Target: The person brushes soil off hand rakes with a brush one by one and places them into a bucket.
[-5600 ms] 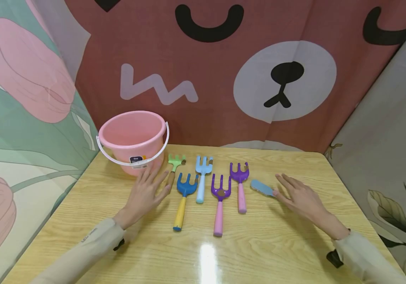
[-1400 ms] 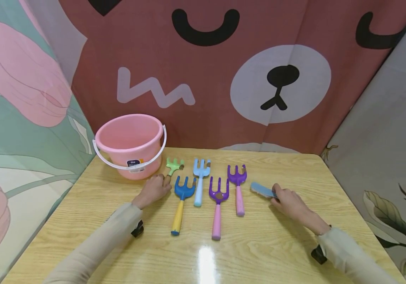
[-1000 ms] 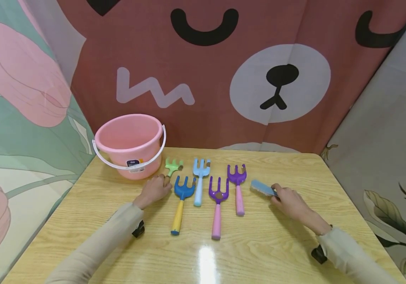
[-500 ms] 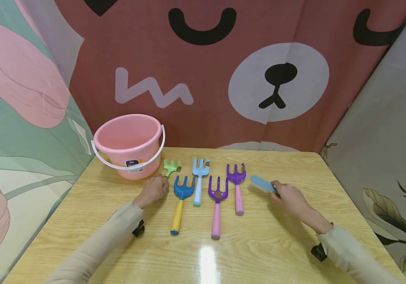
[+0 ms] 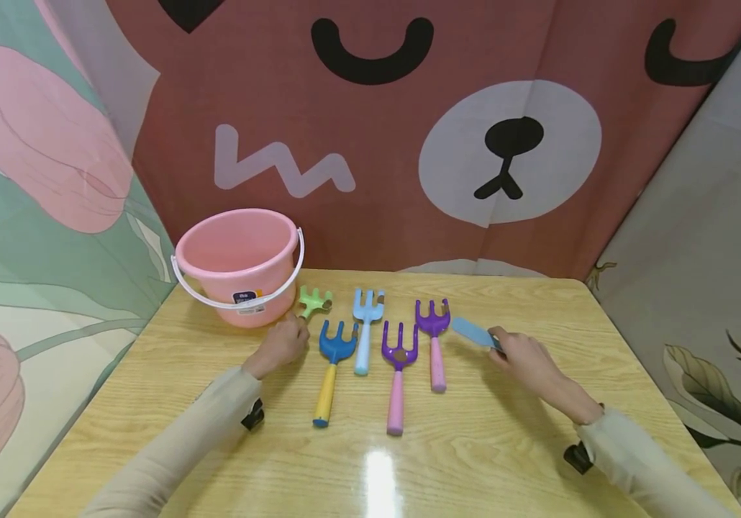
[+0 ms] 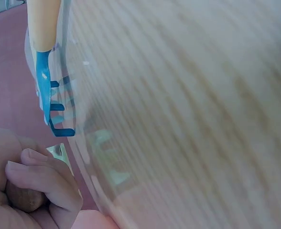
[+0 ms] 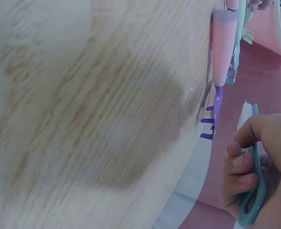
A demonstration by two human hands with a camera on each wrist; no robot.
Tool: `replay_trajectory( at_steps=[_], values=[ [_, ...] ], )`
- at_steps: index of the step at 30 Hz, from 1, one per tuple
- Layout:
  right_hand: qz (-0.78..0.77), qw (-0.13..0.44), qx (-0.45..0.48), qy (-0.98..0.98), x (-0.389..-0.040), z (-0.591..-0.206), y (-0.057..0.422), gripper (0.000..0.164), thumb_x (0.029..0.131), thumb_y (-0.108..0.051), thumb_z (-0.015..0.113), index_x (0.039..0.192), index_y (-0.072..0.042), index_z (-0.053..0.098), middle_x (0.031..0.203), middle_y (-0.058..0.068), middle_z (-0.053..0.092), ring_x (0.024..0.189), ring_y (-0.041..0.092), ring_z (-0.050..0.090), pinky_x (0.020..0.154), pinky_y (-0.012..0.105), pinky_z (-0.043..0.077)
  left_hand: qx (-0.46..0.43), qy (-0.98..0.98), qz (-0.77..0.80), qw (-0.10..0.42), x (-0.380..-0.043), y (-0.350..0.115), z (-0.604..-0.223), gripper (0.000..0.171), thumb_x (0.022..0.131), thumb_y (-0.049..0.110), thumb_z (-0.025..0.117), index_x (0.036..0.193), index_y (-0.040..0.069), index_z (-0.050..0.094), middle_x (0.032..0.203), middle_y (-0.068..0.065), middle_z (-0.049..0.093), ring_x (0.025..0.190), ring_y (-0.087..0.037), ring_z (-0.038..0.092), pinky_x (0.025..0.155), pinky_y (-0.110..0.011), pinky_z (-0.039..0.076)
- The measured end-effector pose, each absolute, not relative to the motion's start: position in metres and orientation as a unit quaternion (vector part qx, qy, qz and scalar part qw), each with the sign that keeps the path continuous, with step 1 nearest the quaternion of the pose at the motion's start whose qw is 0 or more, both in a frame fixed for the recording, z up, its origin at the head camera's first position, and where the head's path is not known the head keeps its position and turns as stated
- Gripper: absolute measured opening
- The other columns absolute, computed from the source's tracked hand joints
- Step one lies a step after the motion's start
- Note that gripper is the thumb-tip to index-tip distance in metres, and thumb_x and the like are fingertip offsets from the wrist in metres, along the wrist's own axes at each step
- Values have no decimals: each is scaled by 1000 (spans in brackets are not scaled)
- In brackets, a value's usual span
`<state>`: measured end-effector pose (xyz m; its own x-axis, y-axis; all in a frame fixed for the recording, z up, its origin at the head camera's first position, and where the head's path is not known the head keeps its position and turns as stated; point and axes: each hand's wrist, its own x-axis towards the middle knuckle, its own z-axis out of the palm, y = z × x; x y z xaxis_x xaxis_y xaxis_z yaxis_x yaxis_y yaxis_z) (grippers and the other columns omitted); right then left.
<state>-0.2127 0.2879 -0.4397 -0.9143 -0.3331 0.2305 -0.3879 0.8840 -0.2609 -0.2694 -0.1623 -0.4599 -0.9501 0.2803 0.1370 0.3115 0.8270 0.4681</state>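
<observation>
Left hand [image 5: 280, 343] clamped on a green fork [image 5: 314, 301] by its brown handle; right hand [image 5: 526, 360] clamped on a blue brush [image 5: 472, 332]

On the table [image 5: 487, 460], near to far: a pink-handled purple fork [image 5: 396, 403] and a yellow-handled blue fork [image 5: 326, 392] lie foremost; a second purple fork [image 5: 437, 360] and a light blue fork [image 5: 362, 349] lie behind; the brush points its head toward the second purple fork; the green fork's head is just beside an upright pink bucket [image 5: 254, 284]; a bear-print cloth [image 5: 383, 180] hangs beyond
</observation>
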Motion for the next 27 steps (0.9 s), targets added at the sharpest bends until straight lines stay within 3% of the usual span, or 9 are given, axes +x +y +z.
replay_trajectory(
  at_steps=[10, 19, 27],
  values=[
    [151, 100, 196, -964, -213, -436, 280, 31, 93, -9, 61, 118, 9, 60, 56, -6, 38, 46, 6, 30, 41, 23, 25, -177, -955, -234, 44, -268, -162, -452, 27, 97, 2, 52, 71, 7, 45, 82, -13, 43, 59, -23, 46, 51, -31, 37],
    [146, 99, 196, -965, -216, -433, 271, 39, 91, -23, 70, 117, 4, 62, 58, -6, 42, 48, 7, 34, 41, 23, 26, -184, -949, -252, 55, -264, -161, -444, 30, 95, 0, 53, 67, 7, 44, 78, -11, 41, 61, -22, 46, 53, -34, 38],
    [153, 95, 203, -963, -216, -427, 261, 48, 95, -35, 67, 120, 6, 62, 59, -4, 43, 48, 8, 35, 41, 25, 29, -180, -945, -268, 46, -262, -155, -440, 30, 96, 4, 54, 70, 10, 41, 79, -10, 39, 60, -20, 45, 52, -31, 37]
  ],
)
